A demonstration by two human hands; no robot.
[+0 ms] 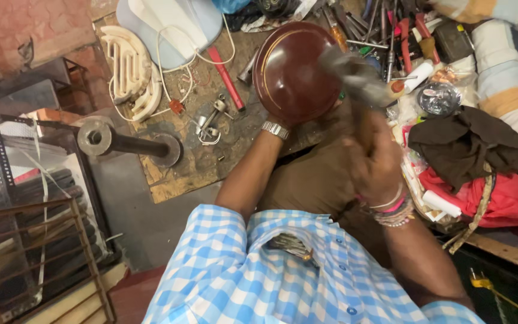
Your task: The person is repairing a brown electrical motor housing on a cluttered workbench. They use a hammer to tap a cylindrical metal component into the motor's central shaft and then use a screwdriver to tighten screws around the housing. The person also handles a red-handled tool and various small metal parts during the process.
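Note:
My left hand, with a metal watch on the wrist, holds up a round dark red dome-shaped cover by its lower edge; most of the hand is hidden behind it. My right hand, with several bracelets on the wrist, grips the wooden handle of a hammer. The hammer head is blurred by motion and sits at the right edge of the red cover.
A cluttered wooden board holds screwdrivers and pliers, a red-handled tool, small metal fittings, a cream coil former with white wires. A heavy metal spindle lies left. Dark and red cloths pile at right. Metal racks stand lower left.

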